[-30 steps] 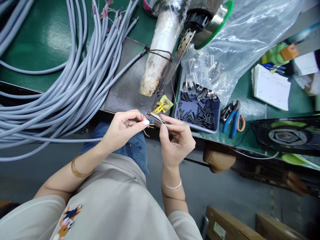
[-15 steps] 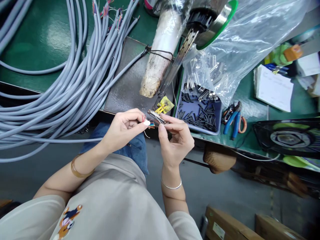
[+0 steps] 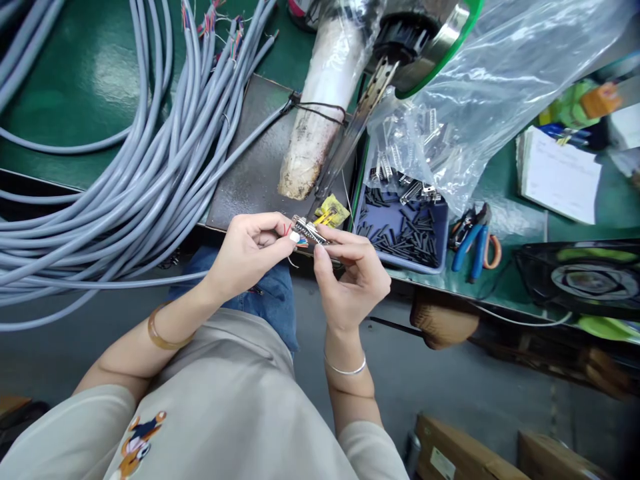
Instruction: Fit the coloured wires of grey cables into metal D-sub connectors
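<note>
My left hand [image 3: 255, 250] is closed in a pinch on the stripped end of a grey cable [image 3: 150, 285], whose thin coloured wires [image 3: 301, 243] poke out past the thumb. Between thumb and fingers, my right hand [image 3: 353, 277] grips a metal multi-pin connector [image 3: 309, 230]. The connector lies slanted, with its row of pins beside the wires; whether any wire touches a pin is too small to tell. Just beyond the connector is the lower end of a metal bracket [image 3: 350, 143], near a crumpled yellow piece [image 3: 333, 212].
Many grey cables [image 3: 125, 193] cover the bench's left side. A purple tray [image 3: 415, 267] holds black tubes and bagged connectors. Blue-handled cutters [image 3: 473, 250], a notepad [image 3: 560, 173] and a black fan [image 3: 585, 277] stand right. A wrapped white cylinder [image 3: 320, 100] overhangs the metal plate [image 3: 245, 160].
The connector has tilted in my right hand and moved slightly left and up, closer to my left thumb and the wires. Both hands keep their hold. The view has shifted slightly.
</note>
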Motion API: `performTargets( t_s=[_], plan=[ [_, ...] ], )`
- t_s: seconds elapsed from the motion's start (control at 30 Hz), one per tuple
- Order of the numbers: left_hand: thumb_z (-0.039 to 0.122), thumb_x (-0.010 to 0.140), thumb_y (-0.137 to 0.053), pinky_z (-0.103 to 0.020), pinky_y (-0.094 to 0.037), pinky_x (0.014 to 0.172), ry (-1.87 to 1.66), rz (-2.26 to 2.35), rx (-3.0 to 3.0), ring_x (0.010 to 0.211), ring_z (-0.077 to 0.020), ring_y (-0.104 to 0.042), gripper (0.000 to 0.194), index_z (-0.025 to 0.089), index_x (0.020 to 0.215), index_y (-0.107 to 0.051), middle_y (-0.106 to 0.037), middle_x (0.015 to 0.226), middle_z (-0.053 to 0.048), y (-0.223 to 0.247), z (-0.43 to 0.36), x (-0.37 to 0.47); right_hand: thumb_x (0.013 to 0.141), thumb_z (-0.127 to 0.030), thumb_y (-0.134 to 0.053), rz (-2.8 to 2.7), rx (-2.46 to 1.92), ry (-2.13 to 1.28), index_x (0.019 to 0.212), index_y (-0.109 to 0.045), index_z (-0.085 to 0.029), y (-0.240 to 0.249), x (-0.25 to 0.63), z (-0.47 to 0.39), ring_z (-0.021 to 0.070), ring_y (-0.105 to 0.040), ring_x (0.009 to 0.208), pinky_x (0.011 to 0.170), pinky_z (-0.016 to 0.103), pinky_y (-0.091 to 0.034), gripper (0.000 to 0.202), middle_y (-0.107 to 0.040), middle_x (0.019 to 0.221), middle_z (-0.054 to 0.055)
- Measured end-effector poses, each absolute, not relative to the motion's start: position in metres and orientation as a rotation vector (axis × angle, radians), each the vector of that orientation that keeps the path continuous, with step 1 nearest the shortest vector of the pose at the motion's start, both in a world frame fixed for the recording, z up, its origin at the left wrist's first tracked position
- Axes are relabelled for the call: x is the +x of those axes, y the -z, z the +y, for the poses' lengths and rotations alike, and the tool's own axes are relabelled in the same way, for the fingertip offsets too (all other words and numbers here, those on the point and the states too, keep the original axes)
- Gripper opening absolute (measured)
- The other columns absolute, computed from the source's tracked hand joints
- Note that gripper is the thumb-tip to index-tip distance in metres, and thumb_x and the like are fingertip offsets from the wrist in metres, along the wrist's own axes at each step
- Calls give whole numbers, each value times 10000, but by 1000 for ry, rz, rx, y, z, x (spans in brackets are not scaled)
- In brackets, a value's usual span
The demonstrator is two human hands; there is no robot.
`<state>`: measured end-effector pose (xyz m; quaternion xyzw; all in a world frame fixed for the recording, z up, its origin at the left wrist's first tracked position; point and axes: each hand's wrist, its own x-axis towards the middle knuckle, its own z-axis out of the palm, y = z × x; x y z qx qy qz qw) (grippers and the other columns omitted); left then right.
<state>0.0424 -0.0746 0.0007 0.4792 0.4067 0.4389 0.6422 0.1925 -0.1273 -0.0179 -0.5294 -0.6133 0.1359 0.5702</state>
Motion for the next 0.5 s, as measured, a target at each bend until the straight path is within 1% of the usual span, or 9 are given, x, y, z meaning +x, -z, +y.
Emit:
performTargets(
  t_s=[0.23,0.5],
  plan=[
    [204,703,-689,-199,-416,573,-987,971,1124,649,-94,-488,208,162,601,-512,-594,718,-19,-1,-71,45,878,-112,-727,-1466,-1260,-251,921,-692,-236,16,195,-123,193,-773,980,862,367,-644,135,-795,1038,20],
    [218,707,-689,-191,-398,542,-999,973,1121,620,-80,-469,213,162,608,-509,-617,739,-25,-7,-68,46,853,-85,-749,-1504,-1253,-154,901,-698,-234,12,193,-118,182,-775,953,854,352,-639,165,-801,1029,8]
  ],
)
